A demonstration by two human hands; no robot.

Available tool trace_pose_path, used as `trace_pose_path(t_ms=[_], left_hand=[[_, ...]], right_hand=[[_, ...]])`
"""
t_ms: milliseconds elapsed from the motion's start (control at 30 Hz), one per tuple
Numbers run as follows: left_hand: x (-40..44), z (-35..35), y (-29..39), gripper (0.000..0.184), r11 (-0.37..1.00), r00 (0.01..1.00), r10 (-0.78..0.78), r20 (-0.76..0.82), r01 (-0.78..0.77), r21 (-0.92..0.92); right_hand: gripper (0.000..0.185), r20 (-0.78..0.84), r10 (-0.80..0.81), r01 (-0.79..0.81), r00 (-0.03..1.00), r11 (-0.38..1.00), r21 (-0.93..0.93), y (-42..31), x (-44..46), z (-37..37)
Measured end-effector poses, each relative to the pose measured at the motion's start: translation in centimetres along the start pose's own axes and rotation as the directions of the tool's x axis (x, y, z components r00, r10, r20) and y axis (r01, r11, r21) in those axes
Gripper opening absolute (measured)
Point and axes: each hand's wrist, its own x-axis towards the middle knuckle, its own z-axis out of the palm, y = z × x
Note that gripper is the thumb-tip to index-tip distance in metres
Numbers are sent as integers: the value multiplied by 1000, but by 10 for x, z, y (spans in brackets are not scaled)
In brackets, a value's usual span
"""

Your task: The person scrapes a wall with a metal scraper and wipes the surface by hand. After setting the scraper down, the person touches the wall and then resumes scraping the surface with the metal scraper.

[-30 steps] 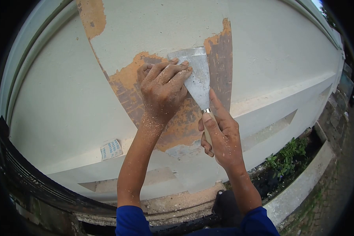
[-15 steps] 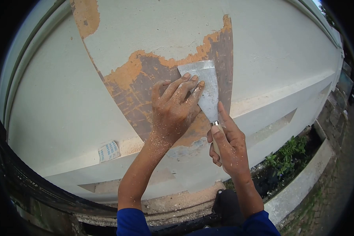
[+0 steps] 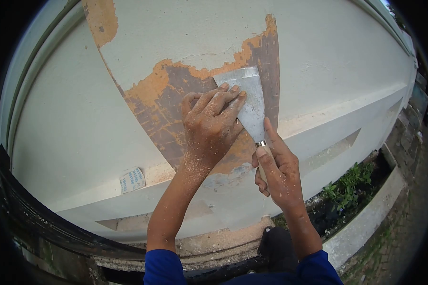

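While right hand (image 3: 281, 173) grips scraper (image 3: 255, 111), left hand (image 3: 211, 126) lies ungripped, fingertips (image 3: 242, 94) on blade (image 3: 253, 88); dark patch (image 3: 178, 78) bared, orange fringe (image 3: 149, 88), pale coat (image 3: 190, 33) above remain.

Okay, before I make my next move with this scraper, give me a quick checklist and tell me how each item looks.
1. Right hand gripping the scraper: ok, closed around its handle.
2. Left hand steadying the blade: ok, fingertips on its flat face, behind the front edge.
3. Front edge pressed against the wall: cannot tell from this angle.
4. Hands free of debris: not ok, pale specks cling to both.
5. Printed sheet out of the blade's way: ok, it lies well apart, lower left.
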Motion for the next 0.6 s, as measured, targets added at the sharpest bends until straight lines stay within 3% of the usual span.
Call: trace_pose_path(t_ms=[433, 600], left_hand=[[15, -8, -6, 32, 999, 995, 6, -100, -2, 40], [0, -2, 1, 31, 1000, 998, 5, -62, -3, 22]], right_hand=[[56, 42, -65, 65, 997, 998, 11, -14, 12, 9], [56, 2, 16, -16, 1000, 999, -42, 2, -3, 2]])
